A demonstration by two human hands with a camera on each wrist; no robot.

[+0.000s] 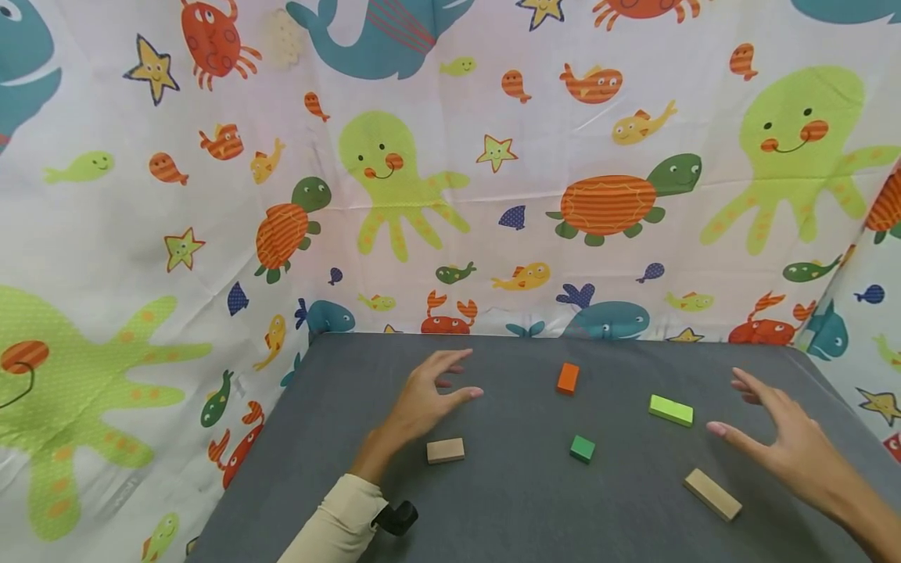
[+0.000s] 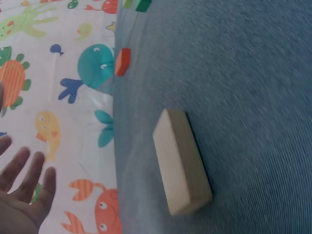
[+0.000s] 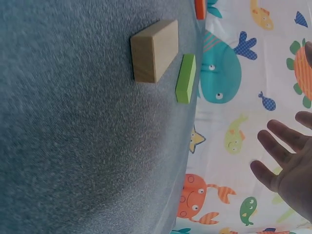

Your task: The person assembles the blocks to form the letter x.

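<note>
Head view: nearest to the camera, at the bottom, is a beige sleeve [image 1: 338,520], with a black device [image 1: 396,518] worn at its wrist end. On the right side, the right wooden block [image 1: 712,494] lies flat and slanting, directly upon the grey counter [image 1: 493,508]. A little farther is the left wooden block [image 1: 445,451], pale like the other one, just beside the left wrist. The green block [image 1: 582,449] (the smallest-looking of the five) lies near the middle, well apart from both hands.

The left hand [image 1: 425,399] is above the counter, beyond the left wooden block; its fingers are extended loosely and the thumb stands apart from them, so it is released. The right hand [image 1: 781,438] is released also, with thumb and fingers parted, and the left wrist and right wrist views show the fingers spread. Its thumb points toward the lime block [image 1: 671,410], near it but not touching. Farther still lies the orange block [image 1: 568,378], between the two hands as seen from side to side. Behind the counter hangs a white cloth [image 1: 493,195], printed with octopuses, turtles, crabs and whales.
</note>
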